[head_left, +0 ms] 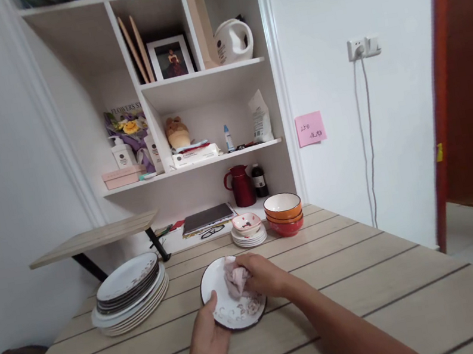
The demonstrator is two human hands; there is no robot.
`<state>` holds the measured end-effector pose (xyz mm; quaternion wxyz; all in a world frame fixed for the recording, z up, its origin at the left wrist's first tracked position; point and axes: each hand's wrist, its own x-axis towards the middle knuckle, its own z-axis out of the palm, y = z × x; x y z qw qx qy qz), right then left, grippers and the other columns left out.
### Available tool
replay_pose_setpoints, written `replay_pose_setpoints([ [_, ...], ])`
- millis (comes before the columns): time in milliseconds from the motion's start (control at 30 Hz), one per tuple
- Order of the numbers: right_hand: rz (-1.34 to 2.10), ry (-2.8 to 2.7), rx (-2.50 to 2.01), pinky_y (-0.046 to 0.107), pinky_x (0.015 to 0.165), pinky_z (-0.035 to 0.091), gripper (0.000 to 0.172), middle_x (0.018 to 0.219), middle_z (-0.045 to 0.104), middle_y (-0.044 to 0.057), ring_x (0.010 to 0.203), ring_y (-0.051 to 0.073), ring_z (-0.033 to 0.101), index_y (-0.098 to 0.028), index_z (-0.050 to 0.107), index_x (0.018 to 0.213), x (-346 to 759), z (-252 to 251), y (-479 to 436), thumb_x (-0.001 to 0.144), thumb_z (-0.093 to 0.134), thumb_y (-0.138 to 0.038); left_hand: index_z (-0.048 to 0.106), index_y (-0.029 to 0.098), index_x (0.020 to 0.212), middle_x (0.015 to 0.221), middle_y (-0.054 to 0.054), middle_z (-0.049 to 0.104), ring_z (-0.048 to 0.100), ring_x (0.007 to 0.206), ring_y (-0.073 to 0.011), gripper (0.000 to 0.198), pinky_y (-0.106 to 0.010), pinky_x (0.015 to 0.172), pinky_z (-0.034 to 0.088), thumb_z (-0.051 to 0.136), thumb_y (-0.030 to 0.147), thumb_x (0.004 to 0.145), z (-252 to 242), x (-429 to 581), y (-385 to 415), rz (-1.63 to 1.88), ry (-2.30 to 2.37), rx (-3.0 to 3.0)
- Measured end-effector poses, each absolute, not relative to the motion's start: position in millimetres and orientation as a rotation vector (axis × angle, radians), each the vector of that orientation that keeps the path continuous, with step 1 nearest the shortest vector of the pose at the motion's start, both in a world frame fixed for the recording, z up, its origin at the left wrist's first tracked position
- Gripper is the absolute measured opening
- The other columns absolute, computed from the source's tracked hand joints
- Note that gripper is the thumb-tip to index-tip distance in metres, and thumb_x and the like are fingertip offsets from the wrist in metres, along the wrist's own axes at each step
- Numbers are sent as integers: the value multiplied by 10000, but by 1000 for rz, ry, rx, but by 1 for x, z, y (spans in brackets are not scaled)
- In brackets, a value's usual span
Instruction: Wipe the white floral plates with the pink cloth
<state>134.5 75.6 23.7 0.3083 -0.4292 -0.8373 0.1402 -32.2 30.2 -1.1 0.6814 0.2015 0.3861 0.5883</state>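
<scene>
A white plate (pixel 222 309) with a dark rim and a brown floral pattern is held over the table, tilted a little toward me. My left hand (pixel 210 332) grips its lower left edge, thumb on top and fingers underneath. A crumpled pale pink cloth (pixel 236 278) is bunched in my right hand (pixel 264 275) and rests on the upper right part of the plate's face. The fingertips of my right hand are partly hidden by the cloth.
On the slatted table (pixel 351 296), a tall plate stack (pixel 131 291) stands left, beside a small raised shelf (pixel 96 236). Small plates (pixel 250 239) carrying a little dish (pixel 246 222) and stacked bowls (pixel 285 215) stand at the back, before a red jug (pixel 242 187).
</scene>
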Motion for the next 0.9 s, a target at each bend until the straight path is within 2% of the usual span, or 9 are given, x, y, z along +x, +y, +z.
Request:
replay_pose_setpoints([
  [67,414,-2201,-1224,257,689,368,414,927,666,39,834,194,580,-207,598,1086,140,26,76,682,580,-118,555,0,1228,1029,-229,718,673,1009,-312,442,-467,925,513,582,165,820,-2,-32,30,1330,878,449],
  [133,428,-2201,-1343,251,634,343,586,908,663,37,795,199,577,-221,498,1236,146,29,73,667,616,-141,547,20,1244,1049,-222,715,676,1002,-309,443,-471,920,514,572,171,829,-1,-31,29,1354,891,429],
  [200,456,-2279,-1391,247,606,325,690,893,655,37,767,200,572,-227,427,1297,149,31,69,650,661,-175,553,33,1245,1072,-219,708,673,1010,-308,440,-465,917,517,572,197,836,1,-29,28,1360,876,413],
  [267,489,-2413,-1364,246,590,311,639,885,647,33,750,199,567,-241,468,1244,146,31,62,647,693,-227,577,36,1221,1085,-220,704,666,1024,-310,427,-455,915,519,568,245,848,2,-28,27,1341,832,416],
  [367,439,-2543,-1219,250,602,303,442,925,636,27,815,209,566,-270,557,1113,127,29,53,689,681,-289,607,34,1185,1089,-221,702,656,1044,-313,432,-438,925,514,572,306,852,0,-29,28,1307,759,447],
  [500,239,-2297,-1285,260,654,328,286,1064,585,42,883,190,560,-291,591,1094,102,25,58,814,539,-264,592,85,1231,1163,-195,679,621,1115,-301,464,-440,987,470,585,346,846,-6,-32,31,1258,675,507],
  [633,93,-2092,-1484,281,699,348,272,1130,536,75,953,220,552,-285,637,1070,112,30,75,836,502,-257,536,135,1310,1241,-179,638,571,1186,-295,526,-456,1037,423,597,357,837,-10,-33,36,1218,650,487],
  [733,109,-2147,-1610,299,687,355,296,1154,547,103,947,248,570,-261,641,1070,133,34,81,825,482,-212,511,131,1334,1239,-188,635,569,1186,-300,545,-474,1047,408,582,361,845,-11,-32,38,1255,678,469],
  [900,189,-2380,-1552,282,641,347,445,989,661,67,865,257,614,-258,590,1081,143,30,70,648,649,-172,504,95,1333,1211,-210,645,578,1173,-304,553,-472,1037,418,575,354,850,-8,-31,37,1273,717,436],
])
